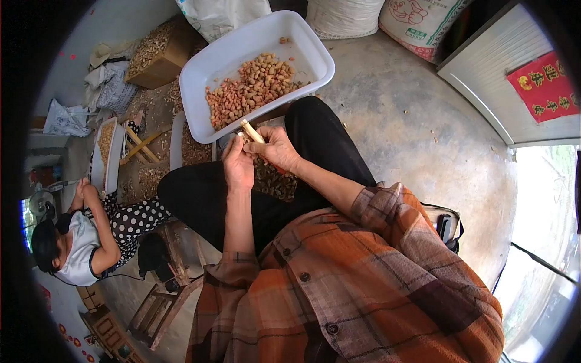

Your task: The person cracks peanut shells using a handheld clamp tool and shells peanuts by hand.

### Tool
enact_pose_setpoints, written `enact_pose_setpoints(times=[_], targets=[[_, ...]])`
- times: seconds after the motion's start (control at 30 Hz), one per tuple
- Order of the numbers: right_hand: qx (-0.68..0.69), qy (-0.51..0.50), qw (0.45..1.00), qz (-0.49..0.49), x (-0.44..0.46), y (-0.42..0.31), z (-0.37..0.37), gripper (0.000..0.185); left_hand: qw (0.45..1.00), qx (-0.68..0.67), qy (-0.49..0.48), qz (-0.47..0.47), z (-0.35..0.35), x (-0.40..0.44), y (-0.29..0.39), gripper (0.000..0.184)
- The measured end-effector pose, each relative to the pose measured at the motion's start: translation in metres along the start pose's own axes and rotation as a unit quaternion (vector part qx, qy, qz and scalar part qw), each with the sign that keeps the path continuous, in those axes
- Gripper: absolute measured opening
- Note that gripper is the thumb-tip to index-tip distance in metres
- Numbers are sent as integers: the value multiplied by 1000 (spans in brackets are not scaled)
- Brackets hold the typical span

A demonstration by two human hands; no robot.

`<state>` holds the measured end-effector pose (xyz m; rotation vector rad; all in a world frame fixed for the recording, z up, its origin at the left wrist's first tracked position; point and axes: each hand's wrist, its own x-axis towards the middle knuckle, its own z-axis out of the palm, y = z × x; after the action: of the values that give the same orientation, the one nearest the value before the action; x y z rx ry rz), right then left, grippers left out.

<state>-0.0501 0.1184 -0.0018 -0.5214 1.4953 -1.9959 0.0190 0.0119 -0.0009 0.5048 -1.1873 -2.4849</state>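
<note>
My right hand is closed around a pale wooden stick-like tool, its end pointing up toward the tub. Close beside it, my left hand has its fingers pinched together near the tool. Something small and pale shows at those fingertips, too small to name. Just beyond both hands rests a white plastic tub. Reddish shelled peanuts and tan unshelled peanuts lie in it. Below my hands, between my legs, is a dark heap of what look like shells, partly hidden.
At left another person sits by a long white tub of peanuts. A cardboard box of shells, full sacks and a wooden chair stand around. A door panel is at right.
</note>
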Motion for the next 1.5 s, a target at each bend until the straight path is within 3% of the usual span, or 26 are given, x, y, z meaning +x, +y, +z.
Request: enact_pose_setpoints(times=[0.2, 0.3, 0.4, 0.57, 1.0, 1.17, 1.2, 1.27, 1.33, 1.5], targets=[[77, -14, 996, 29, 0, -1, -2, 16, 998, 40, 45, 27, 20, -5, 2, 19], [102, 11, 992, 67, 0, 2, 0, 16, 990, 131, 31, 48, 12, -3, -7, 18], [73, 62, 994, 59, -1, 4, 3, 17, 964, 233, 95, 81, 11, 2, -22, 23], [-135, 139, 981, -16, 2, 17, 4, 27, 895, 382, 160, 166, 25, 1, -31, 26], [-221, 126, 967, -26, 1, 12, 2, 29, 850, 448, 149, 235, 18, 1, -38, 25], [-159, 152, 974, -53, 6, 30, 3, 22, 832, 461, 152, 269, 18, 2, -40, 24], [-144, 157, 975, -64, 7, 25, 4, 20, 883, 377, 154, 233, 17, 3, -40, 23], [-10, 118, 993, 7, 5, 13, -2, 17, 956, 199, 151, 153, 14, 6, -37, 22], [82, 80, 993, 35, 3, -1, -3, 15, 971, 153, 126, 135, 17, 4, -30, 21], [80, 50, 995, 31, 1, -10, -6, 16, 991, 110, 47, 59, 8, -5, -14, 18]])
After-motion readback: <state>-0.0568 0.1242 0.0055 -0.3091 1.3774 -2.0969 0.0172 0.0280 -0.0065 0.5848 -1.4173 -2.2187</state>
